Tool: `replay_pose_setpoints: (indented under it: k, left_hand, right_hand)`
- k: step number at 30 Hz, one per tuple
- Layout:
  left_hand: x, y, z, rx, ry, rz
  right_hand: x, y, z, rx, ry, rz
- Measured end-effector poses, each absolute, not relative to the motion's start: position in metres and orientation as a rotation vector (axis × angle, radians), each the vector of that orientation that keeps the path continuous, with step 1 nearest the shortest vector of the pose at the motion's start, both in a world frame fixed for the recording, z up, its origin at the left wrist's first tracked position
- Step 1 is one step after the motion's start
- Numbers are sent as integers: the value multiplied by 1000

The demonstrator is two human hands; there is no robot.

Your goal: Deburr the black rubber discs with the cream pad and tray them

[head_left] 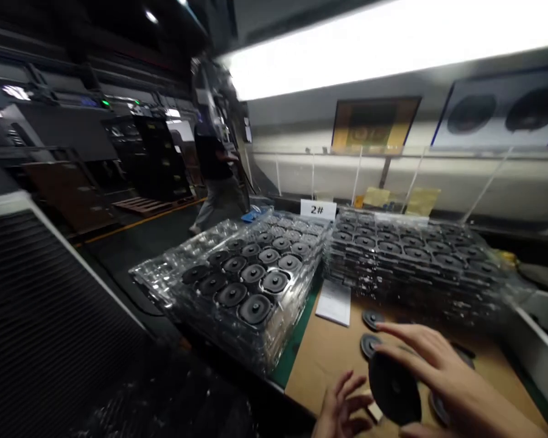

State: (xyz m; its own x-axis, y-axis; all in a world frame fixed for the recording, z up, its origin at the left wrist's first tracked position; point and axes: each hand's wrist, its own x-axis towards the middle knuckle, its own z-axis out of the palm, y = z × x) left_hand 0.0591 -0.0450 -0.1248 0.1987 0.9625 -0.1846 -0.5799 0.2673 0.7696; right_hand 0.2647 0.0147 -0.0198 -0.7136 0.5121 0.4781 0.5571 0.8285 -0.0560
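My right hand (pixel 452 374) grips a round black disc part (pixel 395 389), tilted so that its flat face shows, with thumb and fingers at its edge. Just left of the disc is my left hand (pixel 340 407), its fingers apart and slightly curled. A small pale block (pixel 374 409) shows between that hand and the disc; whether the fingers touch it I cannot tell. Two more black discs, one farther off (pixel 372 319) and a nearer one (pixel 369 345), lie on the brown board (pixel 319 359) by my right fingertips. Further dark discs are partly hidden under my right hand.
Clear plastic trays of black discs form a left stack (pixel 256 310) and a right stack (pixel 411 249). A white paper (pixel 334 303) lies between them, below a "2#" sign (pixel 318 210). A person (pixel 214 158) walks in the aisle. A ribbed dark panel (pixel 50 316) stands left.
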Motion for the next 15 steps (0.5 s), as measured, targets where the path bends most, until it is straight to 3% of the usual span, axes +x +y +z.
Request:
replay_pose_setpoints:
  k: [4, 7, 11, 15]
  left_hand:
    - [75, -44, -146, 728, 564, 1121]
    - [75, -41, -154, 614, 604, 915]
    - [71, -33, -163, 357, 700, 803]
    - [65, -18, -170, 179, 728, 933]
  right_hand:
    - [258, -16, -100, -1074, -2350, 475]
    - [248, -39, -137, -1249, -2109, 724]
    - [246, -52, -168, -1472, -1918, 819]
    - [259, -38, -189, -1695, -1917, 647]
